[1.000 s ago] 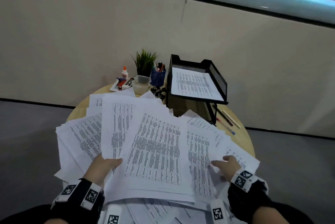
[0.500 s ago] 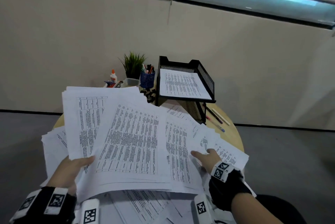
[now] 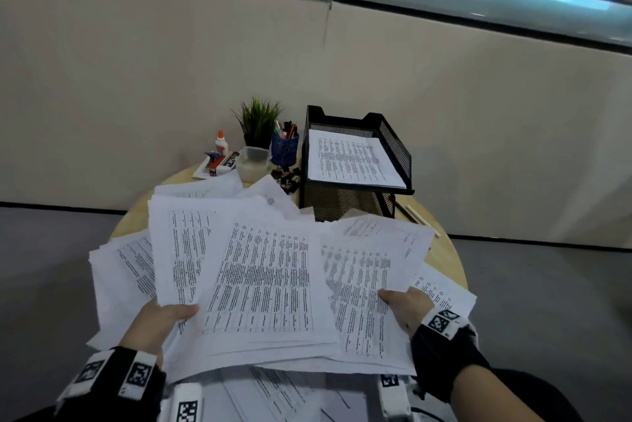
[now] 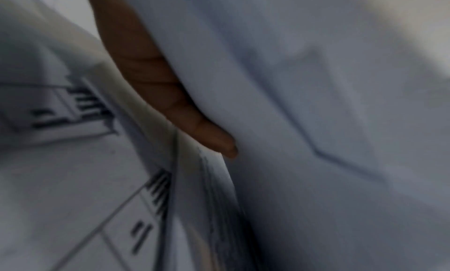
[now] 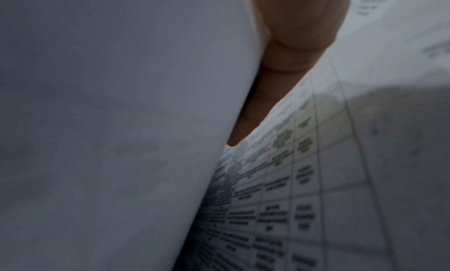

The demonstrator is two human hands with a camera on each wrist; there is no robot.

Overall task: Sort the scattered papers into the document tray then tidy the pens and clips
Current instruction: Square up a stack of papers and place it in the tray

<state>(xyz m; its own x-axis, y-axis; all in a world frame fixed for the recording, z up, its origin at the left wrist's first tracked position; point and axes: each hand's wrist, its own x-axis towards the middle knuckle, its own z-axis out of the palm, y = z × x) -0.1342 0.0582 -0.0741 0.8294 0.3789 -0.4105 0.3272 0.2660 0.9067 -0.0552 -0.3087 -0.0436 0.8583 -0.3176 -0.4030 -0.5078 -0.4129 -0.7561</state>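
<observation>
A fanned stack of printed papers (image 3: pixel 263 281) is held above the round wooden table (image 3: pixel 448 257). My left hand (image 3: pixel 164 322) grips its left edge, thumb on top; a finger (image 4: pixel 155 78) lies under the sheets. My right hand (image 3: pixel 405 307) grips the right edge, with fingers (image 5: pixel 292 44) beneath the underside of the papers (image 5: pixel 121 121). More papers (image 3: pixel 119 271) lie on the table below. The black mesh document tray (image 3: pixel 393 154) stands at the back right with a printed sheet (image 3: pixel 352 158) in it. Pens (image 3: pixel 415 214) lie right of the tray; black clips (image 3: pixel 289 178) sit left of it.
At the back of the table stand a small green plant (image 3: pixel 258 122), a blue pen cup (image 3: pixel 284 148), a clear plastic tub (image 3: pixel 253 161), a glue bottle (image 3: pixel 221 144) and a stapler box (image 3: pixel 219 163). A beige wall is behind; grey floor surrounds the table.
Both hands have lifted the stack off the table and drawn its sheets closer together. The head view shifted.
</observation>
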